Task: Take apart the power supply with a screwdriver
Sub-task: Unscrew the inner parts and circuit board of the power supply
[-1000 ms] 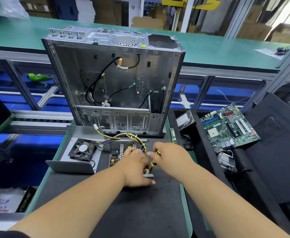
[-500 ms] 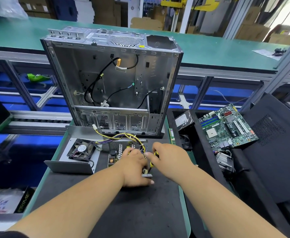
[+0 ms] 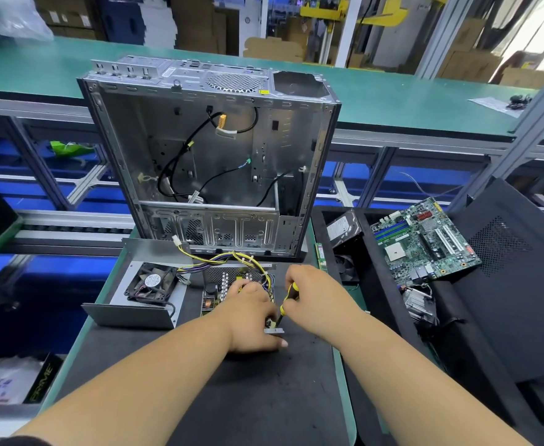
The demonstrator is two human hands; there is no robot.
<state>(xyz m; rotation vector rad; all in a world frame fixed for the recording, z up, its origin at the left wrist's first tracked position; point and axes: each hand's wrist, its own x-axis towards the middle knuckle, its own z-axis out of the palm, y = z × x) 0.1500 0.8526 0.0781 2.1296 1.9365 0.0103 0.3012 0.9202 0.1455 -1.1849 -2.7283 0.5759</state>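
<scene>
The opened power supply (image 3: 222, 284) lies on the black mat, its circuit board bare and a bundle of yellow and black wires (image 3: 232, 259) looping off its far side. My left hand (image 3: 251, 320) rests on top of the board and covers its near right part. My right hand (image 3: 315, 297) grips a yellow and black screwdriver (image 3: 288, 300), tilted, with its tip down at the board's near right corner beside a small metal bracket (image 3: 273, 330). The supply's grey metal cover (image 3: 142, 313) with its black fan (image 3: 151, 283) lies to the left.
An empty silver computer case (image 3: 212, 162) stands upright just behind the power supply. A black bin at the right holds a green motherboard (image 3: 425, 239), a hard drive (image 3: 341, 228) and a heatsink (image 3: 420, 304). A black side panel (image 3: 502, 284) leans at the far right.
Both hands stay at the board's near right corner. The screwdriver handle has shifted only slightly in my right hand.
</scene>
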